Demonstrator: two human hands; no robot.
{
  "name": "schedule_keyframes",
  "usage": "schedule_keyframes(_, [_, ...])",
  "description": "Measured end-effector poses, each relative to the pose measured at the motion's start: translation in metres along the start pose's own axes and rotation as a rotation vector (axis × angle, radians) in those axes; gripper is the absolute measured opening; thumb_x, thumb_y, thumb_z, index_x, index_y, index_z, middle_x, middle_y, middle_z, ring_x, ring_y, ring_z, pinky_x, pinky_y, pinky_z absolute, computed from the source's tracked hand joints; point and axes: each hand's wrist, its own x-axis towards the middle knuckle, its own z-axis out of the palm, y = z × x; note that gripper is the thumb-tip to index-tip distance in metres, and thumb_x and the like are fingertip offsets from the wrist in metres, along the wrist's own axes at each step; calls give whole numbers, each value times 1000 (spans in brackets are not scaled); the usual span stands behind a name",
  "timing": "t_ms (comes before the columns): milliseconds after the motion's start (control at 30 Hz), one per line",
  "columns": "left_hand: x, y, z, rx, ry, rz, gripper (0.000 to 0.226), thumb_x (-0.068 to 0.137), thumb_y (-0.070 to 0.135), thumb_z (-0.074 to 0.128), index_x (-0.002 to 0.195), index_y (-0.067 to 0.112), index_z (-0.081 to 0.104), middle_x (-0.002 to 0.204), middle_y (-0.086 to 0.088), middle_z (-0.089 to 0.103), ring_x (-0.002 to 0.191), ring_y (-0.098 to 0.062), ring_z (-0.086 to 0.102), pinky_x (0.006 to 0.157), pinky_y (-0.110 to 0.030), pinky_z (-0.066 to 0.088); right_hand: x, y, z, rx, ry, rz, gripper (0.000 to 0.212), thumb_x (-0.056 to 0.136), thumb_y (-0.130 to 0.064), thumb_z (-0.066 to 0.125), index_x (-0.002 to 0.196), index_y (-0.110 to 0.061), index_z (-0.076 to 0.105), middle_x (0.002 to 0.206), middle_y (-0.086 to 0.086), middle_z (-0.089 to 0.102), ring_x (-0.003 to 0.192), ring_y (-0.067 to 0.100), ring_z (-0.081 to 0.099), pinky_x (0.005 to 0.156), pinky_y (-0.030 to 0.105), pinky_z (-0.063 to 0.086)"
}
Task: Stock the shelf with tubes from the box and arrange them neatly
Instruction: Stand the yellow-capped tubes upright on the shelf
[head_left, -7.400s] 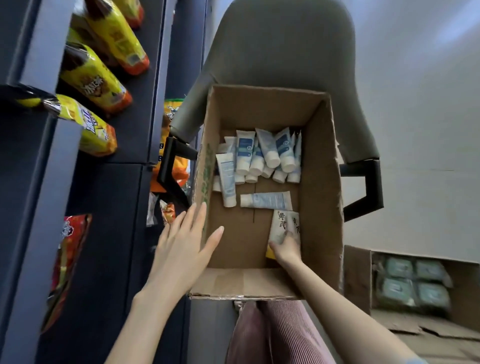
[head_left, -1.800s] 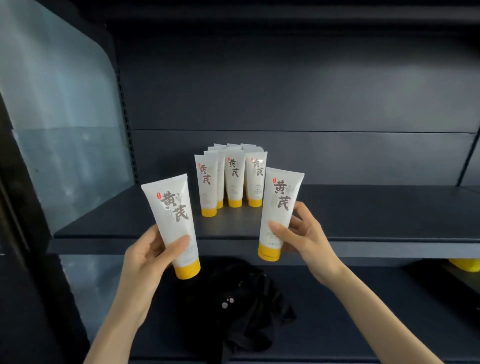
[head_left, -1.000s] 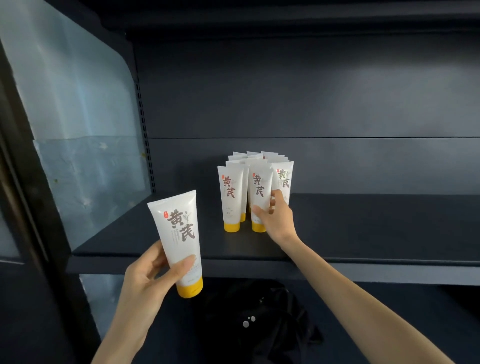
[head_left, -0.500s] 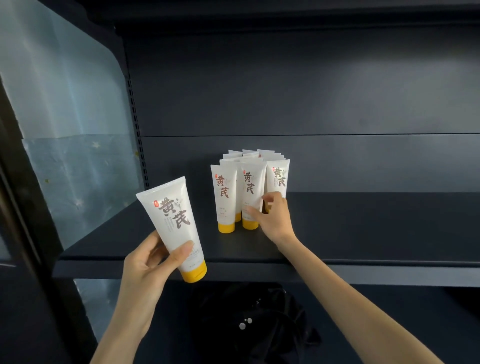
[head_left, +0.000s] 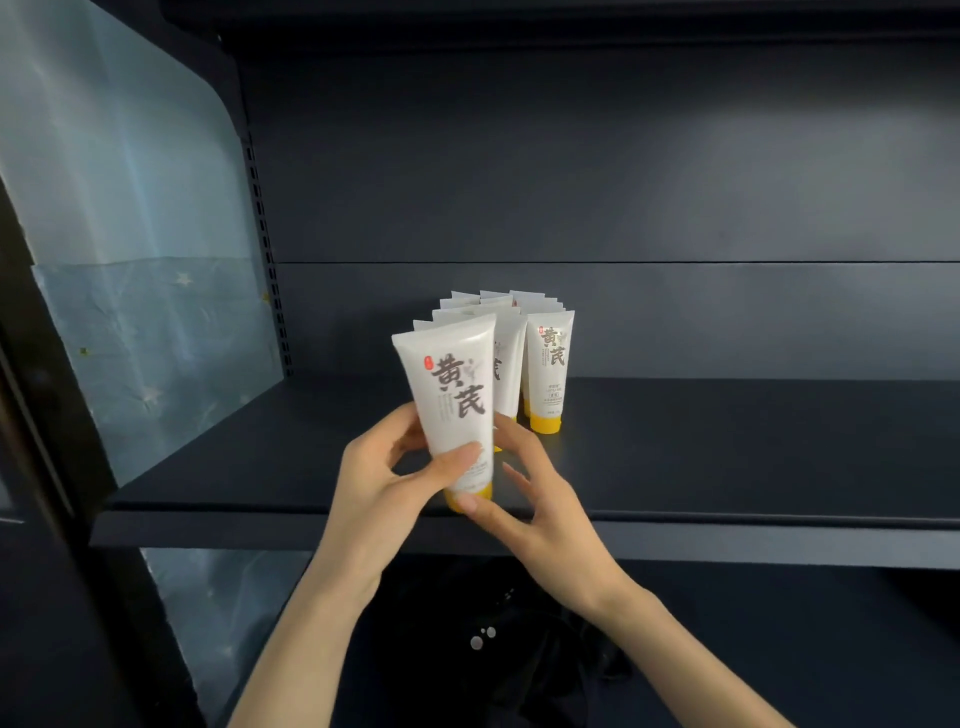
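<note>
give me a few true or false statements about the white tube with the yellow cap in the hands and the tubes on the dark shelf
1. The left hand grips a white plastic tube. True.
2. That tube is held with its yellow cap pointing up. False: the cap points down.
3. The other white tubes lie flat on the dark shelf. False: they stand upright on their caps, in a tight cluster.
4. The right hand has its thumb on the held tube's cap. True.
</note>
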Motion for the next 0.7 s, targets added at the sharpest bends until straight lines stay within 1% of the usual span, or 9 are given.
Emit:
schedule_keyframes(67, [2,0,7,6,-10,-7,36,69,27,80,103,33,67,104,9,72,100,-9,66,80,-20,54,0,-1,-1,42,24,-2,56,89,-31,65,138,-31,39,134,-19,52,128,5,47,107,34,41])
schedule_keyframes(133, [4,0,12,-17,-18,-9,38,69,27,80,103,32,66,104,10,71,100,-8,65,78,-19,54,0,-3,-4,90,55,10,51,88,-29,66,134,-27,45,131,-14,56,122,10,54,100,37,48])
schedule_keyframes(267, [5,-4,17,-42,-33,4,35,73,20,74,105,28,65,106,11,71,102,-6,64,75,-11,50,-1,-2,-10,136,92,48,43,86,-24,70,125,-24,53,122,-7,63,113,16,61,93,43,52])
schedule_keyframes(367, [5,-4,19,31,-73,6,30,80,17,71,107,28,65,106,14,70,105,-4,62,74,-6,47,-2,0,-13,162,88,81,41,83,-17,73,120,-21,54,117,-4,66,107,17,64,87,35,55])
schedule_keyframes(433, [5,-3,18,126,-107,-2,33,81,31,66,113,31,62,109,19,68,110,-3,59,79,-9,48,-1,0,-15,172,80,99,42,82,-14,74,119,-19,55,114,-3,67,102,16,66,80,26,56])
schedule_keyframes(500, [4,-4,14,279,-121,-4,45,79,47,59,123,37,55,119,25,62,118,1,51,91,-16,44,2,1,-20,156,95,116,40,80,-13,76,115,-17,56,110,-3,68,98,14,68,77,22,55])
schedule_keyframes(567, [2,-8,5,504,-90,12,59,78,61,48,133,41,44,132,26,51,123,4,42,100,-20,34,8,4,-29,132,126,149,38,78,-15,78,110,-18,57,107,-5,69,94,12,69,76,24,56])
schedule_keyframes(633, [-1,-14,-7,848,-57,69,71,83,69,32,144,35,32,142,18,44,130,-4,38,111,-33,28,19,11,-43,84,162,195,37,77,-20,78,106,-22,56,104,-7,68,90,9,70,74,23,57])
schedule_keyframes(700, [-5,-24,-17,1173,-60,45,84,81,76,6,150,31,16,150,12,34,137,-10,31,117,-41,17,33,23,-56,2,226,259,36,76,-23,79,102,-25,53,100,-10,66,81,2,69,66,15,53])
